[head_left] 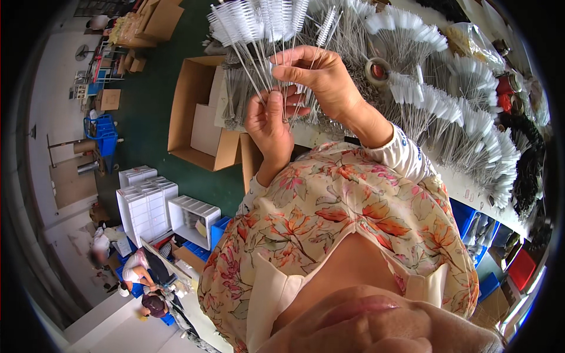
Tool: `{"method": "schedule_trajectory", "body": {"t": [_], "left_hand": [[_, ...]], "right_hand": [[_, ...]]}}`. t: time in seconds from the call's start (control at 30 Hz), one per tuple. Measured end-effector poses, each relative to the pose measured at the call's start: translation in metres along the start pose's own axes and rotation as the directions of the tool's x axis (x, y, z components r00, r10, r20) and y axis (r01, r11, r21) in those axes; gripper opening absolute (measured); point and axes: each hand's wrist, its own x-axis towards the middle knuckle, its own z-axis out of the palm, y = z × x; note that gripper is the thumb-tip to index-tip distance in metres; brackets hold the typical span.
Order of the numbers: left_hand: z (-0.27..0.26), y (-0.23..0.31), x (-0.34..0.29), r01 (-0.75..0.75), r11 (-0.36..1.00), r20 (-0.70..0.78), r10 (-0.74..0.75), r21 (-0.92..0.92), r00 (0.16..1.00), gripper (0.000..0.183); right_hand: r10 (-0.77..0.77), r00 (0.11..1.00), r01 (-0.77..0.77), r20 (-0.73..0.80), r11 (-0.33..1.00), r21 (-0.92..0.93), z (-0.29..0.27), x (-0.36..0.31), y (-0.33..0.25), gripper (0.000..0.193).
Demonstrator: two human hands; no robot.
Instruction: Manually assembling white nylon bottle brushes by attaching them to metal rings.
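Observation:
A fanned bunch of wire-handled tube brushes point(259, 25) with white bristles stands upright in front of me. My left hand point(271, 123) is closed round the lower ends of their thin wire stems, thumb toward me. Just above and to the right, my right hand point(323, 79) pinches at the stems with thumb and forefinger; exactly which stems lie between those fingertips is hard to see. One brush point(326, 28) leans apart to the right of the bunch, its stem passing behind my right hand.
Heaps of similar brushes point(432, 103) cover the table to the right, with a tape roll point(377, 72) among them. An open cardboard box point(226, 150) stands left of my hands. White crates point(147, 200) sit farther left on the green floor; two people work at the lower left.

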Motion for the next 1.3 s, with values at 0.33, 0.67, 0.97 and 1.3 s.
{"method": "schedule_trajectory", "body": {"t": [0.33, 0.67, 0.97, 1.3], "left_hand": [[-0.0040, -0.0021, 0.0042, 0.050, 0.999, 0.022, -0.050, -0.017, 0.999, 0.025], [-0.0019, -0.0016, 0.0050, 0.003, 1.000, 0.023, -0.004, 0.031, 1.000, 0.033], [-0.0033, -0.0021, 0.0052, -0.018, 0.995, 0.028, 0.016, 0.094, 0.999, 0.037], [-0.0025, -0.0004, 0.0058, -0.012, 0.998, 0.006, 0.012, 0.068, 1.000, 0.044]], "right_hand": [[0.029, 0.999, -0.030, 0.018, 0.996, 0.089, -0.0036, 0.0035, 0.0014, 0.014], [-0.047, 0.998, 0.052, -0.050, 0.995, 0.090, -0.0039, 0.0052, 0.0090, 0.016], [0.005, 0.999, -0.001, -0.038, 0.995, 0.105, -0.0008, 0.0044, 0.0031, 0.016], [0.020, 0.999, -0.017, -0.043, 0.998, 0.066, 0.0000, 0.0075, 0.0051, 0.015]]}}
